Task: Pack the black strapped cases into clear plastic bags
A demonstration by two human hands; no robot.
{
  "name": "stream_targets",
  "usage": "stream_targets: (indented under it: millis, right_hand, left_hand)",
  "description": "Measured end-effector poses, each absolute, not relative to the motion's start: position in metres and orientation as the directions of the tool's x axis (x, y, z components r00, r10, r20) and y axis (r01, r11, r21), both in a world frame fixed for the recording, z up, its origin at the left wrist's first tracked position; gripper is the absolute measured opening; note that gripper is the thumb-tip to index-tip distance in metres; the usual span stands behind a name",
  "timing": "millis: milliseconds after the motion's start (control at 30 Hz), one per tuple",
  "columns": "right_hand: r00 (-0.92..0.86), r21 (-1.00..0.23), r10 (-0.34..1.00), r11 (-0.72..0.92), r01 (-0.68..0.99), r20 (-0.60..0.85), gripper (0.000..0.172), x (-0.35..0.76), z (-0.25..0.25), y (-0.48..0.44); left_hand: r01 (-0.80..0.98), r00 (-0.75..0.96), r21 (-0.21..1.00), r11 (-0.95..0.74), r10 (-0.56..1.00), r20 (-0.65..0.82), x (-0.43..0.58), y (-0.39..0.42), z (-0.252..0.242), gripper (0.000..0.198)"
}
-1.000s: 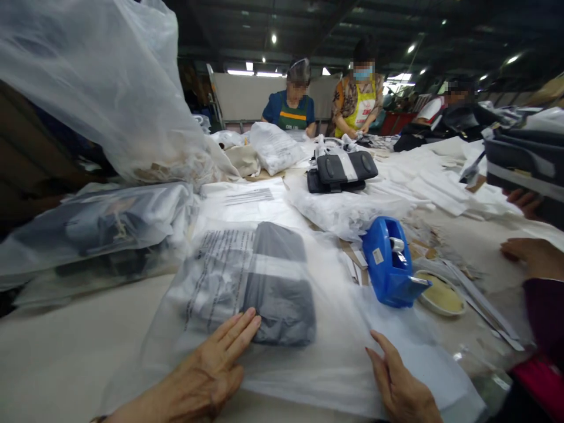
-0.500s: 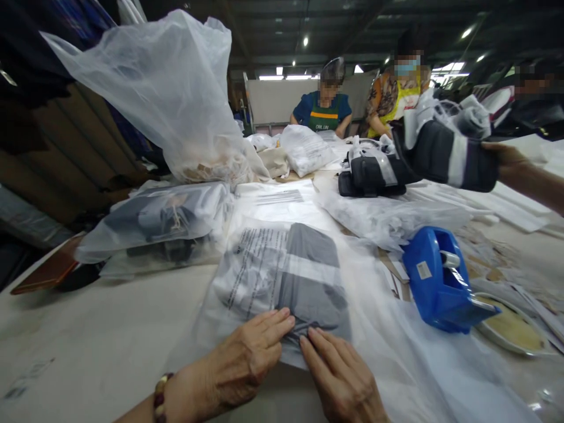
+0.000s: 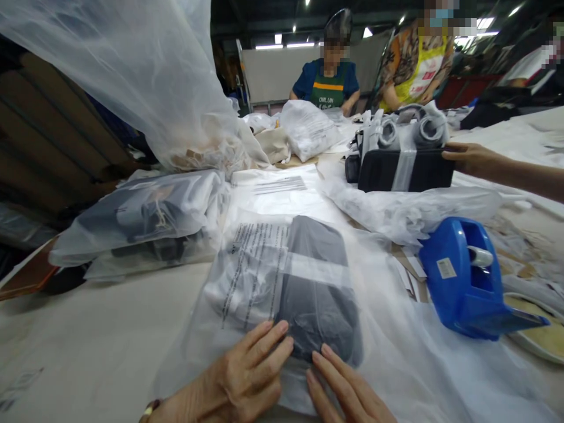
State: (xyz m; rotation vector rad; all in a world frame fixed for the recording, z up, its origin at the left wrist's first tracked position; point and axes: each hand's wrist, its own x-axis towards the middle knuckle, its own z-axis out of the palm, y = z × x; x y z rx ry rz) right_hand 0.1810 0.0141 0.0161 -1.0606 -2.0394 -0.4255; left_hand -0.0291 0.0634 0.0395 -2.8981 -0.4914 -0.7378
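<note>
A frosted plastic bag (image 3: 251,276) with printed text lies flat in front of me. Inside it is a dark, padded-looking item (image 3: 317,305) with a pale band across it; I cannot tell its exact kind. My left hand (image 3: 247,370) rests with fingers stretched out on the bag, at the lower left of the dark item. At the item's lower edge, the extended fingers of my right hand (image 3: 346,388) press on the plastic. Neither hand grips anything.
Left lie stacked bagged dark goods (image 3: 154,205) under a large upright plastic bag (image 3: 176,76). Right stands a blue tape dispenser (image 3: 460,282) beside a shallow dish (image 3: 537,335). Another person's hand (image 3: 462,154) touches black bags (image 3: 408,167). Two people stand across the table.
My view has shifted and the hands sit slightly lower on the bag, still flat. The other person's black bag has come down from a tilted, lifted position to standing on the table.
</note>
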Motion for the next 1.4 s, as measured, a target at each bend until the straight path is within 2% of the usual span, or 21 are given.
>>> stream_targets:
  millis: [133, 233, 300, 400, 467, 567, 700, 833, 900, 1067, 1267, 1333, 1400]
  right_hand:
    - [-0.472, -0.06, 0.575, 0.674, 0.736, 0.669, 0.03, 0.186, 0.016, 0.015]
    - [-0.277, -0.235, 0.586, 0.648, 0.725, 0.761, 0.032, 0.183, 0.007, 0.02]
    - [-0.19, -0.41, 0.674, 0.622, 0.667, 0.713, 0.03, 0.182, 0.002, 0.023]
    - [-0.267, -0.624, 0.841, 0.532, 0.573, 0.471, 0.023, 0.187, 0.005, 0.029]
    - [-0.297, -0.682, 0.88, 0.476, 0.555, 0.372, 0.021, 0.191, 0.011, 0.033]
    - [-0.272, -0.677, 0.904, 0.427, 0.599, 0.33, 0.022, 0.192, 0.017, 0.037]
    - [-0.172, -0.605, 0.919, 0.367, 0.706, 0.356, 0.03, 0.181, 0.012, 0.04]
    - [-0.051, -0.53, 0.882, 0.328, 0.782, 0.469, 0.036, 0.169, 0.003, 0.047]
    - [-0.061, -0.506, 0.876, 0.331, 0.796, 0.478, 0.036, 0.168, 0.002, 0.051]
    - [-0.148, -0.407, 0.906, 0.319, 0.856, 0.397, 0.033, 0.171, 0.007, 0.059]
    - [-0.117, -0.409, 0.899, 0.305, 0.86, 0.423, 0.038, 0.168, 0.013, 0.063]
    - [-0.118, -0.415, 0.907, 0.297, 0.86, 0.405, 0.038, 0.167, 0.013, 0.062]
    - [-0.121, -0.418, 0.911, 0.295, 0.86, 0.394, 0.038, 0.168, 0.013, 0.062]
  left_hand:
    - [0.331, 0.85, -0.005, -0.944, 0.296, 0.436, -0.028, 0.065, 0.053, 0.029]
    - [0.351, 0.827, 0.031, -0.936, 0.325, 0.459, -0.025, 0.069, 0.053, 0.035]
    - [0.347, 0.781, 0.133, -0.928, 0.365, 0.507, -0.022, 0.074, 0.049, 0.036]
    - [0.328, 0.723, 0.364, -0.872, 0.48, 0.498, -0.017, 0.083, 0.041, 0.032]
    - [0.355, 0.701, 0.469, -0.809, 0.562, 0.44, -0.013, 0.088, 0.039, 0.026]
    - [0.423, 0.658, 0.511, -0.748, 0.642, 0.394, -0.008, 0.091, 0.041, 0.021]
    - [0.533, 0.608, 0.431, -0.728, 0.684, 0.404, 0.0, 0.087, 0.045, 0.021]
    - [0.635, 0.59, 0.345, -0.691, 0.722, 0.36, 0.008, 0.084, 0.045, 0.022]
    - [0.669, 0.58, 0.31, -0.676, 0.735, 0.35, 0.011, 0.085, 0.045, 0.023]
    - [0.741, 0.534, 0.257, -0.62, 0.777, 0.334, 0.016, 0.094, 0.045, 0.027]
    - [0.736, 0.543, 0.243, -0.632, 0.765, 0.348, 0.01, 0.097, 0.055, 0.026]
    - [0.75, 0.559, 0.109, -0.652, 0.714, 0.422, 0.008, 0.087, 0.057, 0.016]
    - [0.725, 0.601, -0.06, -0.686, 0.587, 0.543, 0.008, 0.071, 0.053, 0.016]
